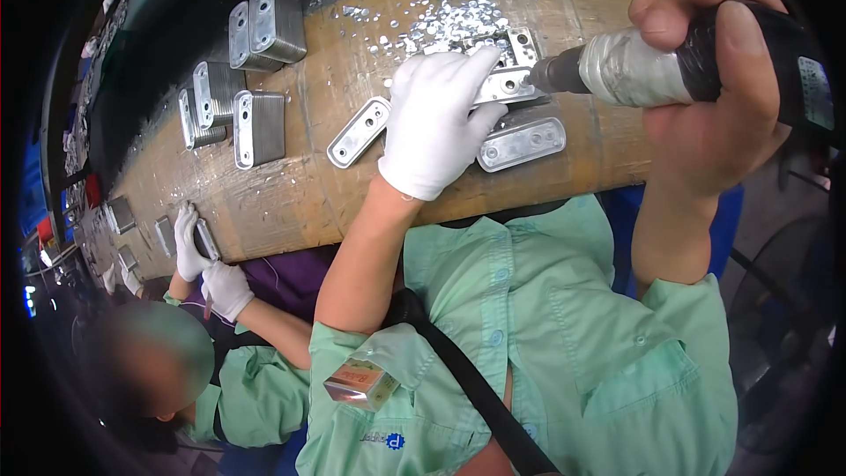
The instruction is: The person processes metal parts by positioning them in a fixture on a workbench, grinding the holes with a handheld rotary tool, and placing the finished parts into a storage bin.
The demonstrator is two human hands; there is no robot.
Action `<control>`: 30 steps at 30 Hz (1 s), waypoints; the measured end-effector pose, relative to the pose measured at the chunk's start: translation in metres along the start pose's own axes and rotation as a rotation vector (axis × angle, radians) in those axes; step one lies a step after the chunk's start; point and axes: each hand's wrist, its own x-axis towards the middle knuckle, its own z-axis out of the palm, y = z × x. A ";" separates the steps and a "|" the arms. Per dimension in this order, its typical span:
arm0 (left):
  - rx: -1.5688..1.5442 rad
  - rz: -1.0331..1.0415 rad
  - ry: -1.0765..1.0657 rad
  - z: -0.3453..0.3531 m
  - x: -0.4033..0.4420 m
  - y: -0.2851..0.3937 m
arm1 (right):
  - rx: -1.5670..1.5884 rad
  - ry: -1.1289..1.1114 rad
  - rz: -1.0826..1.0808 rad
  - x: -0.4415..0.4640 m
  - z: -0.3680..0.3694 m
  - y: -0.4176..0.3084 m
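My bare right hand [718, 79] is wrapped around a black power screwdriver [634, 70] with silvery tape near its nose. Its tip meets the face of an oblong metal part [507, 85], close to a hole. My left hand [445, 119], in a white glove, holds that part against a metal block fixture [522, 46], thumb and index finger at its left end. Under the gloved palm, some of the part and fixture is hidden. One loose oblong metal plate [359, 132] lies left of my left hand, and another metal plate [522, 144] lies just below the fixture.
Many small shiny discs [458, 4] are scattered behind the fixture. Stacked finned metal blocks [260, 128] stand to the left on the worn brown table [308, 194]. Farther left, a co-worker's gloved hands [225, 286] handle a similar piece at the table edge.
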 end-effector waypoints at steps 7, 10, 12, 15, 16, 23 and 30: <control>-0.012 0.022 0.026 0.003 -0.002 -0.005 | -0.180 0.038 -0.059 0.000 0.037 0.000; -0.012 0.035 0.050 0.005 -0.004 -0.008 | -0.256 0.059 -0.142 0.000 0.060 0.008; -0.020 0.045 0.073 0.008 -0.005 -0.010 | -0.288 0.040 -0.227 0.001 0.057 0.023; -0.028 0.023 0.056 0.007 -0.004 -0.009 | -0.301 0.008 -0.166 0.004 0.064 0.012; -0.027 0.022 0.055 0.006 -0.004 -0.009 | -0.296 0.025 -0.121 0.003 0.071 0.006; -0.049 0.020 0.055 0.005 -0.003 -0.010 | -0.198 0.042 -0.158 0.002 0.071 0.003; -0.055 0.035 0.100 0.008 -0.005 -0.012 | -0.242 -0.015 -0.185 -0.002 0.067 0.025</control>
